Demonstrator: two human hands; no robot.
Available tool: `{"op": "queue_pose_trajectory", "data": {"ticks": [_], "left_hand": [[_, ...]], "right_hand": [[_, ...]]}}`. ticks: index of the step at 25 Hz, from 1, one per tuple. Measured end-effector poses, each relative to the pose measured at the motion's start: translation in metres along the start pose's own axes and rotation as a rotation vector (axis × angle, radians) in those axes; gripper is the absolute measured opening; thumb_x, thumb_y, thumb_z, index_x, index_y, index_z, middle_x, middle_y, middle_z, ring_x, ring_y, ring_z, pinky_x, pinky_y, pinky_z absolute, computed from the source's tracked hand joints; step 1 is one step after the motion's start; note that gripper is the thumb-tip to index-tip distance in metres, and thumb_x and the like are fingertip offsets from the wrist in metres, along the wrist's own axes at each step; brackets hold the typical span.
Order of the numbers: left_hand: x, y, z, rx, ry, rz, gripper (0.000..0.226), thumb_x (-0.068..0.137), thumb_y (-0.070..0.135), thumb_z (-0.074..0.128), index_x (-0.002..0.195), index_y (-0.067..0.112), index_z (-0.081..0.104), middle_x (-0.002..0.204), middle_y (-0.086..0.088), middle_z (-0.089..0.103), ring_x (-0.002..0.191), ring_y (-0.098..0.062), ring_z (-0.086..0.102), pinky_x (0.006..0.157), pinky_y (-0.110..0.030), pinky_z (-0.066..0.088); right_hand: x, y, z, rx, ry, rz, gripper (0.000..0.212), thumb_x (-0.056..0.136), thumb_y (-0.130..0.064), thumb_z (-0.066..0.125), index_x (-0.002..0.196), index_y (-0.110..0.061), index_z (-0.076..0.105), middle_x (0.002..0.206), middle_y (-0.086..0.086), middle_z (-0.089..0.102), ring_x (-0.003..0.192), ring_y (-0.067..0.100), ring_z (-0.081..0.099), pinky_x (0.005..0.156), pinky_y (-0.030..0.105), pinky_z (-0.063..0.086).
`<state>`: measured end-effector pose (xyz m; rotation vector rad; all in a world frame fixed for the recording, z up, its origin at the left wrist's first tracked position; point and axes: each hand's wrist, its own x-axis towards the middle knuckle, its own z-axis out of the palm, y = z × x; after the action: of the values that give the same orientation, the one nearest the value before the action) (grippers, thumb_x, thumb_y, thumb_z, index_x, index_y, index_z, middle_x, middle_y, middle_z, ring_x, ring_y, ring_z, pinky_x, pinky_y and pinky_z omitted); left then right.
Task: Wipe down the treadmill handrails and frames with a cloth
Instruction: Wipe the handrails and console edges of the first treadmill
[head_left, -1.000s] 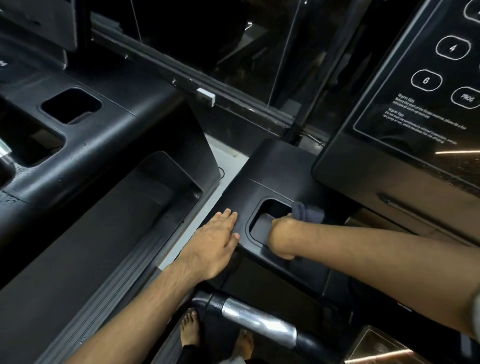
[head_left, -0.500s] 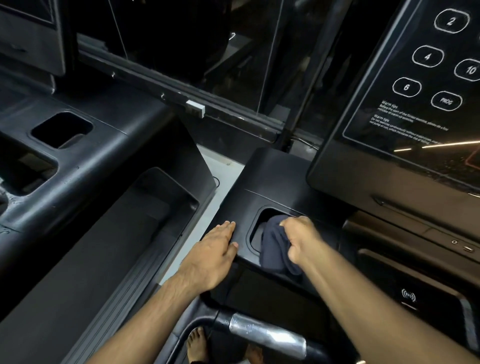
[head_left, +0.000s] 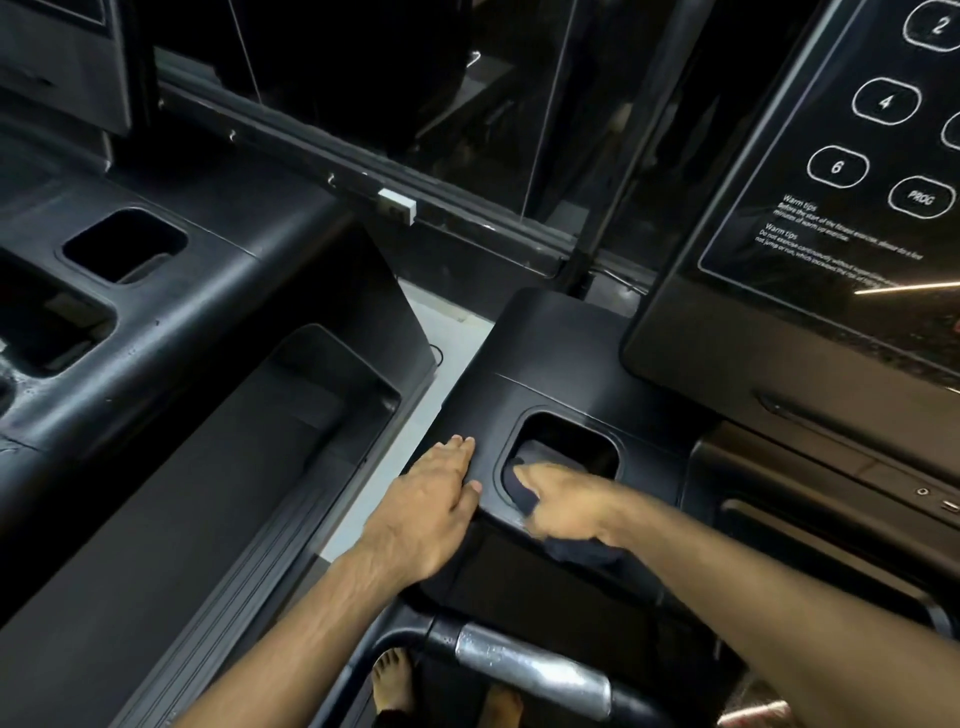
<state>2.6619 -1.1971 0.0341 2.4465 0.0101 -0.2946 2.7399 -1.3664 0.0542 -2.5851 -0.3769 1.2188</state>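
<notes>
Bare feet (head_left: 392, 680) at bottom edge, below the black handrail (head_left: 441, 636) with its silver metal sleeve (head_left: 530, 670). Past that, left hand (head_left: 431, 512) lies flat on the black console tray (head_left: 545, 364), grip apart, fingers straight and together, holding nothing. Right hand (head_left: 566, 506) just beside it, motion-blurred, grip clamped on a dark blue cloth (head_left: 522, 488). The cloth is bunched at the near-left rim of the rounded cup holder (head_left: 571, 447), partly dipping inside, with a fold showing under the wrist. Hands near, not touching. Further right, glossy control panel (head_left: 831, 234) with keys 2, 4, 6, PROG and white tips text. Left, a second treadmill (head_left: 182, 338), with a pale floor (head_left: 410, 410) strip between the machines. Farthest, dark window glass (head_left: 363, 78).
</notes>
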Motion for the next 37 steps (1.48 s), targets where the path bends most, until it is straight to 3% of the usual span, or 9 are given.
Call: {"op": "queue_pose_trajectory", "data": {"ticks": [4, 8, 14, 18, 22, 26, 29, 33, 37], "left_hand": [[-0.005, -0.005, 0.007, 0.071, -0.053, -0.012, 0.062, 0.103, 0.044, 0.03, 0.156, 0.024, 0.005, 0.163, 0.008, -0.003, 0.149, -0.006, -0.005, 0.123, -0.037, 0.009], [-0.007, -0.005, 0.007, 0.092, -0.07, -0.007, 0.062, 0.103, 0.047, 0.026, 0.156, 0.026, 0.001, 0.161, 0.01, -0.01, 0.148, -0.005, -0.011, 0.123, -0.034, 0.005], [-0.007, -0.004, 0.004, 0.092, -0.072, -0.002, 0.06, 0.104, 0.044, 0.025, 0.156, 0.024, 0.002, 0.162, 0.009, -0.009, 0.148, -0.006, -0.011, 0.122, -0.03, 0.001], [-0.006, -0.008, 0.003, 0.027, -0.058, 0.026, 0.056, 0.105, 0.037, 0.026, 0.156, 0.022, 0.007, 0.162, 0.008, -0.005, 0.148, -0.005, -0.009, 0.121, -0.026, 0.0], [-0.008, -0.015, 0.004, -0.043, -0.041, 0.048, 0.056, 0.105, 0.033, 0.032, 0.156, 0.021, 0.011, 0.163, 0.009, 0.0, 0.147, -0.002, -0.007, 0.119, -0.02, -0.002], [-0.01, -0.017, 0.007, -0.053, -0.048, 0.058, 0.056, 0.105, 0.035, 0.031, 0.156, 0.021, 0.011, 0.162, 0.009, -0.001, 0.147, -0.003, -0.007, 0.12, -0.024, 0.0], [-0.017, -0.021, 0.005, -0.111, -0.048, 0.057, 0.056, 0.105, 0.033, 0.033, 0.156, 0.021, 0.012, 0.161, 0.01, 0.0, 0.146, -0.001, -0.006, 0.118, -0.02, -0.001], [-0.036, -0.034, 0.004, -0.216, -0.07, 0.031, 0.055, 0.105, 0.032, 0.037, 0.155, 0.024, 0.016, 0.161, 0.014, 0.004, 0.144, 0.005, -0.004, 0.117, -0.018, -0.001], [-0.053, -0.036, 0.007, -0.225, -0.056, 0.009, 0.055, 0.105, 0.03, 0.037, 0.155, 0.022, 0.016, 0.161, 0.012, 0.004, 0.143, 0.006, -0.005, 0.115, -0.016, -0.002]], "right_hand": [[-0.019, 0.016, -0.026, -0.668, -0.156, -0.249, 0.045, 0.081, 0.0, 0.051, 0.124, -0.016, 0.05, 0.116, 0.012, 0.063, 0.107, 0.035, 0.061, 0.088, 0.043, 0.052], [-0.018, 0.029, -0.042, -1.486, -0.156, -0.567, 0.031, 0.097, -0.009, 0.048, 0.125, -0.017, 0.057, 0.122, 0.007, 0.064, 0.114, 0.028, 0.059, 0.099, 0.042, 0.042], [0.023, 0.043, -0.07, -1.873, 0.155, -1.062, 0.049, 0.094, -0.013, 0.033, 0.134, -0.015, 0.061, 0.142, 0.002, 0.058, 0.141, 0.022, 0.045, 0.123, 0.045, 0.011], [0.025, 0.039, -0.049, -1.922, 0.065, -0.589, 0.053, 0.104, -0.029, 0.042, 0.155, -0.02, 0.031, 0.166, -0.001, 0.019, 0.155, 0.02, 0.0, 0.098, 0.066, -0.034], [-0.003, 0.03, -0.018, -1.595, -0.032, -0.161, 0.054, 0.099, -0.031, 0.054, 0.151, -0.019, 0.04, 0.161, 0.009, 0.031, 0.153, 0.032, 0.01, 0.108, 0.077, 0.006], [-0.045, -0.009, -0.004, -0.982, 0.026, 0.065, 0.045, 0.094, -0.014, 0.058, 0.138, -0.011, 0.049, 0.142, 0.013, 0.049, 0.139, 0.036, 0.036, 0.101, 0.063, 0.041], [-0.071, -0.012, -0.012, -0.636, 0.131, 0.015, 0.034, 0.091, -0.004, 0.049, 0.122, -0.014, 0.058, 0.127, 0.012, 0.061, 0.122, 0.034, 0.056, 0.091, 0.043, 0.051], [-0.101, 0.007, -0.024, -0.339, 0.285, -0.12, 0.07, 0.084, 0.006, 0.044, 0.138, -0.036, 0.057, 0.142, -0.01, 0.058, 0.135, 0.017, 0.05, 0.106, 0.025, 0.039], [-0.108, 0.038, 0.005, -1.08, 0.329, -0.684, 0.062, 0.086, -0.011, 0.065, 0.144, -0.026, 0.05, 0.158, -0.003, 0.038, 0.149, 0.021, 0.029, 0.105, 0.054, 0.039]]}}
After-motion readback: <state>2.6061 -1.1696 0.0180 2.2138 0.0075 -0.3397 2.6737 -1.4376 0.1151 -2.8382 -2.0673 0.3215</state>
